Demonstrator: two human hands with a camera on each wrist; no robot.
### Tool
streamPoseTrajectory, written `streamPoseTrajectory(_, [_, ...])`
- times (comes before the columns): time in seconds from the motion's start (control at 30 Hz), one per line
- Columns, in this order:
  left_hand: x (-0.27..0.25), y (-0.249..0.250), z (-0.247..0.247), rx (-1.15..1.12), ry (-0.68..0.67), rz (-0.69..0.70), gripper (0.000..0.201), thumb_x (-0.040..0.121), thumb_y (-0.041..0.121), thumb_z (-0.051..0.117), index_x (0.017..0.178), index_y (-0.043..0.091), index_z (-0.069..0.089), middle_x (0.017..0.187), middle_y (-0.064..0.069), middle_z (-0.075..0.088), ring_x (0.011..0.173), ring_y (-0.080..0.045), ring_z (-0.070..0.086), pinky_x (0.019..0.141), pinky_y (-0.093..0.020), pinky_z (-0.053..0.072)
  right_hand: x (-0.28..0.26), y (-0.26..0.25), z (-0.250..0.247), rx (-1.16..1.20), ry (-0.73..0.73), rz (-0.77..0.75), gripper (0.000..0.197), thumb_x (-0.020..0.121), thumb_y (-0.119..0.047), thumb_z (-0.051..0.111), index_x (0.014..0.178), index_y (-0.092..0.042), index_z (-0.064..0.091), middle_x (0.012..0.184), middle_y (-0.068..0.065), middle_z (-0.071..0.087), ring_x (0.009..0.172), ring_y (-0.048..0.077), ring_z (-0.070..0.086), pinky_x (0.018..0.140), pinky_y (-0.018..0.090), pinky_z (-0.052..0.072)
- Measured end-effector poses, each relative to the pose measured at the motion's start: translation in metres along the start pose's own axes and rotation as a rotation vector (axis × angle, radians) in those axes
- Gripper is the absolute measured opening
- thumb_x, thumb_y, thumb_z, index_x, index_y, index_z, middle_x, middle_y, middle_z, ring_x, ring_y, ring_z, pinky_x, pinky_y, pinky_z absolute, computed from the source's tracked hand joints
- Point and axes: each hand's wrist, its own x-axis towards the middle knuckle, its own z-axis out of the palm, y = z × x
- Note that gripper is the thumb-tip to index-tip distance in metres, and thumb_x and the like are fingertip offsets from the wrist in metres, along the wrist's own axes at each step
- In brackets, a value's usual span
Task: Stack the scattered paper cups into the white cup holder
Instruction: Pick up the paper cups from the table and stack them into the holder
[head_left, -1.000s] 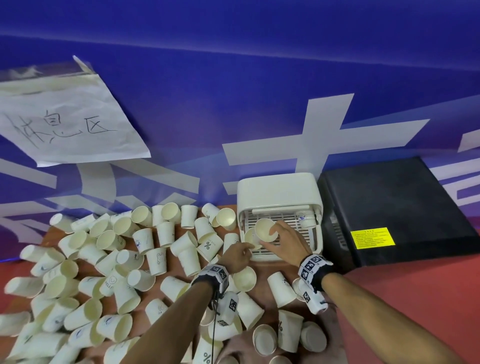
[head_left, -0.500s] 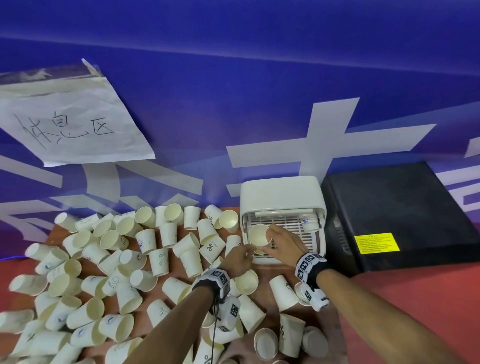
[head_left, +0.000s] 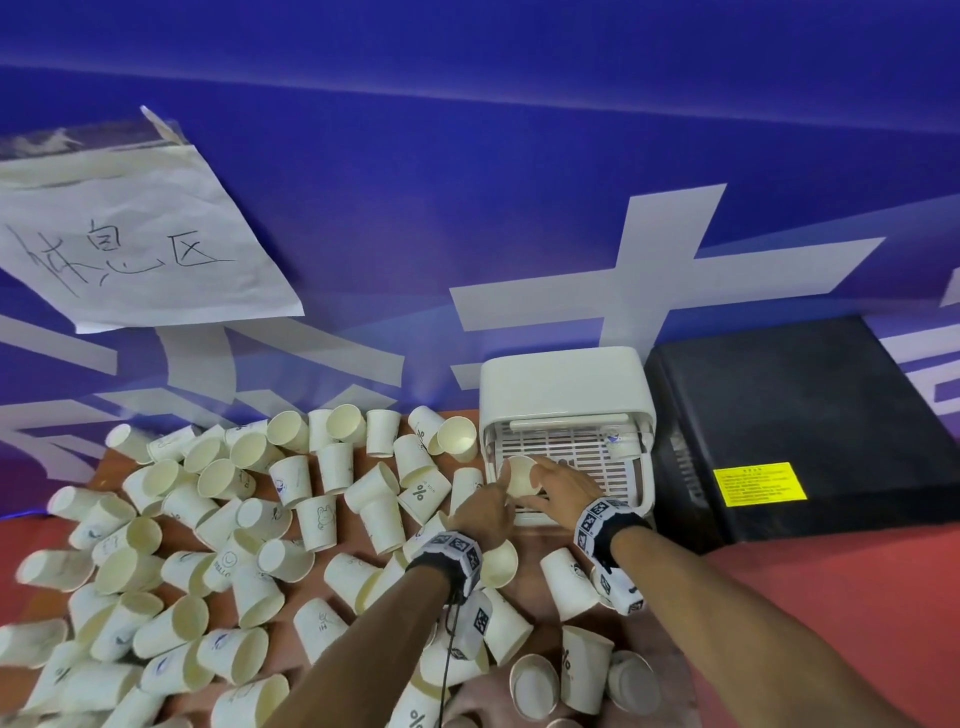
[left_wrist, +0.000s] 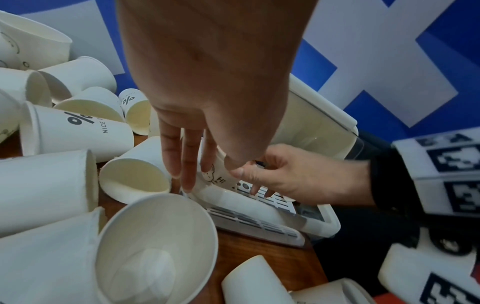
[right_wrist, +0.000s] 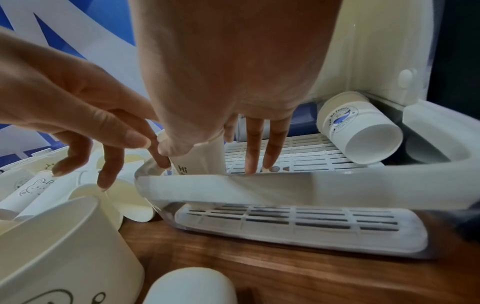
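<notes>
Upright cup (head_left: 520, 475) in white holder (head_left: 563, 382)

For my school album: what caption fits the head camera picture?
Two hands set a paper cup into the white cup holder beside scattered cups.

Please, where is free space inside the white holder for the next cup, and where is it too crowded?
Free: the slatted tray between the "Hi" cup and the whale-print cup at the right wall. Crowded: the table left of the white holder, covered with scattered cups.
</notes>
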Motion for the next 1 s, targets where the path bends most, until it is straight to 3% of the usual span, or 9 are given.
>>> streamPoseTrajectory(0.13, [-0.003, 0.007, -0.002, 0.046, 0.004, -0.042, 0.077, 0.1, 0.017, 0.045, 0.159, 0.012, -0.004, 0.12, -0.012, 0.067, 0.109, -0.027, 0.063, 0.08, -0.034, 0.044, 0.006, -0.002, 0.0, 0.003, -0.035, 0.035, 0.058, 0.091, -0.068, 0.053, 0.116, -0.016, 0.057, 0.167, -0.006, 0.021, 0.13, 0.035, 0.051, 0.098, 0.043, 0.048])
streamPoseTrajectory(0.27, [-0.006, 0.002, -0.001, 0.009, 0.02, -0.015, 0.078, 0.096, 0.018, 0.05, 0.16, 0.014, 0.006, 0.124, -0.014, 0.063, 0.11, -0.029, 0.062, 0.088, -0.039, 0.051, -0.002, 0.009, 0.0, 0.046, 0.048, -0.047, 0.067, 0.092, -0.073, 0.04, 0.149, -0.039, 0.031, 0.166, -0.001, 0.019, 0.131, 0.032, 0.05, 0.1, 0.045, 0.049])
streamPoseTrajectory(0.3, [-0.007, -0.001, 0.001, 0.032, 0.043, -0.018, 0.077, 0.095, 0.019, 0.051, 0.161, 0.018, 0.01, 0.129, -0.012, 0.06, 0.11, -0.028, 0.061, 0.086, -0.036, 0.052, -0.006, 0.014, -0.004, 0.076, 0.102, -0.035, 0.066, 0.095, -0.07, 0.038, 0.151, -0.039, 0.026, 0.163, 0.002, 0.025, 0.131, 0.031, 0.05, 0.1, 0.046, 0.05])
streamPoseTrajectory(0.37, [-0.013, -0.003, 0.0, 0.058, 0.09, -0.008, 0.072, 0.094, 0.021, 0.052, 0.159, 0.021, 0.021, 0.135, -0.008, 0.055, 0.111, -0.028, 0.062, 0.08, -0.033, 0.05, -0.009, 0.026, -0.012, 0.078, 0.203, 0.042, 0.062, 0.1, -0.062, 0.035, 0.151, -0.027, 0.033, 0.15, 0.008, 0.045, 0.127, 0.028, 0.054, 0.098, 0.044, 0.051])
streamPoseTrajectory(0.47, [-0.021, -0.009, 0.001, 0.07, 0.093, 0.007, 0.056, 0.092, 0.026, 0.056, 0.146, 0.018, 0.042, 0.134, -0.007, 0.057, 0.113, -0.027, 0.062, 0.087, -0.04, 0.055, -0.01, 0.044, -0.025, -0.009, 0.266, 0.22, 0.051, 0.103, -0.046, 0.042, 0.141, -0.014, 0.051, 0.135, 0.012, 0.061, 0.125, 0.028, 0.056, 0.102, 0.039, 0.048])
streamPoseTrajectory(0.57, [-0.028, -0.015, 0.003, 0.112, 0.08, -0.042, 0.038, 0.093, 0.029, 0.056, 0.128, 0.015, 0.052, 0.122, -0.006, 0.059, 0.106, -0.029, 0.063, 0.084, -0.044, 0.055, -0.007, 0.061, -0.037, -0.134, 0.208, 0.369, 0.038, 0.102, -0.033, 0.046, 0.128, -0.01, 0.062, 0.13, 0.016, 0.061, 0.122, 0.033, 0.056, 0.099, 0.038, 0.048])
streamPoseTrajectory(0.67, [-0.035, -0.02, 0.004, 0.173, 0.063, -0.064, 0.035, 0.094, 0.027, 0.053, 0.126, 0.014, 0.051, 0.117, -0.007, 0.058, 0.103, -0.03, 0.062, 0.082, -0.044, 0.054, -0.005, 0.062, -0.052, -0.176, 0.11, 0.406, 0.034, 0.101, -0.026, 0.044, 0.123, -0.01, 0.064, 0.127, 0.017, 0.061, 0.118, 0.036, 0.057, 0.099, 0.041, 0.046])
streamPoseTrajectory(0.8, [-0.043, -0.029, 0.007, 0.216, 0.028, -0.057, 0.035, 0.093, 0.025, 0.052, 0.126, 0.013, 0.051, 0.118, -0.008, 0.057, 0.107, -0.03, 0.061, 0.084, -0.045, 0.054, 0.011, 0.055, -0.057, -0.115, 0.093, 0.455, 0.034, 0.101, -0.026, 0.04, 0.128, -0.024, 0.059, 0.129, 0.001, 0.062, 0.121, 0.026, 0.054, 0.108, 0.042, 0.038])
streamPoseTrajectory(1.0, [-0.055, -0.036, 0.012, 0.282, 0.002, -0.111, 0.034, 0.097, 0.032, 0.053, 0.125, 0.012, 0.052, 0.124, -0.007, 0.057, 0.11, -0.027, 0.061, 0.084, -0.04, 0.053, 0.013, 0.053, -0.056, -0.277, 0.008, 0.435, 0.045, 0.105, -0.034, 0.034, 0.148, -0.021, 0.039, 0.156, 0.006, 0.038, 0.145, 0.027, 0.034, 0.119, 0.04, 0.026])
